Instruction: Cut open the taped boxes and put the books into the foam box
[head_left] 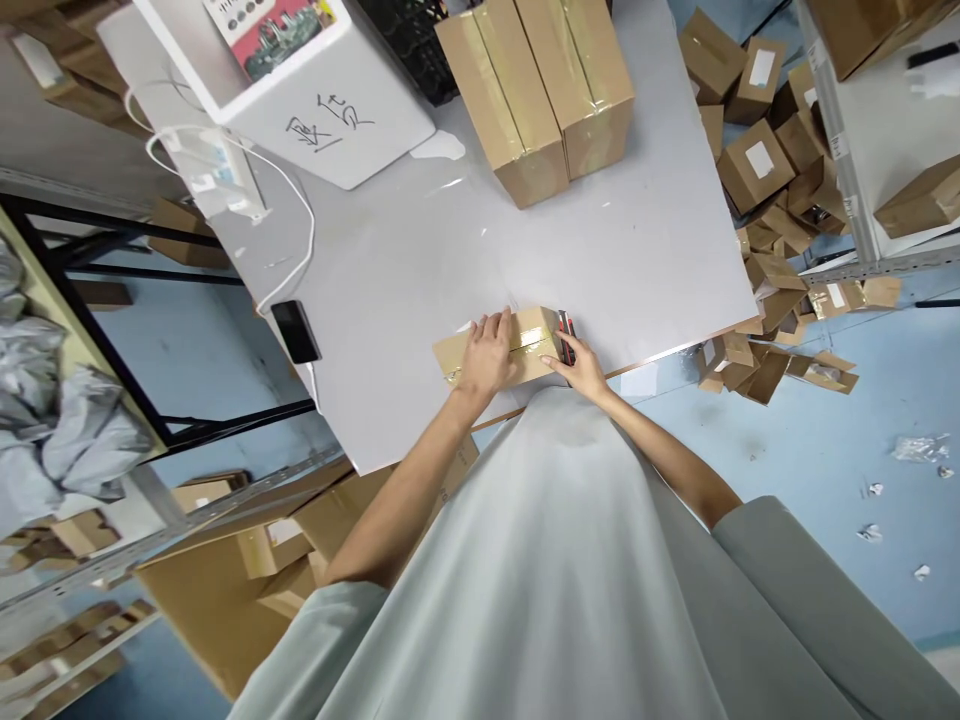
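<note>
"Cardboard under your fingers: how do you treat that taped seam well?"

"Evenly, I'd judge. I should steady the box [525,362] flat on the surface [420,260] with my left grip [487,350] and smooth the tape [532,338] outward toward three o'clock, without denting the lid."

"And how does each grip stand?"

"My left grip drapes over the box, fingers toward twelve o'clock; how firmly it clasps, I cannot tell. My right grip [576,362] is at the three o'clock end, beside a black-and-red item [568,328]; whether it holds that, I cannot tell either."

"So where does the box lie?"

"Beneath my left grip, reaching past it toward nine and three o'clock, near the six o'clock edge of the surface."
</note>
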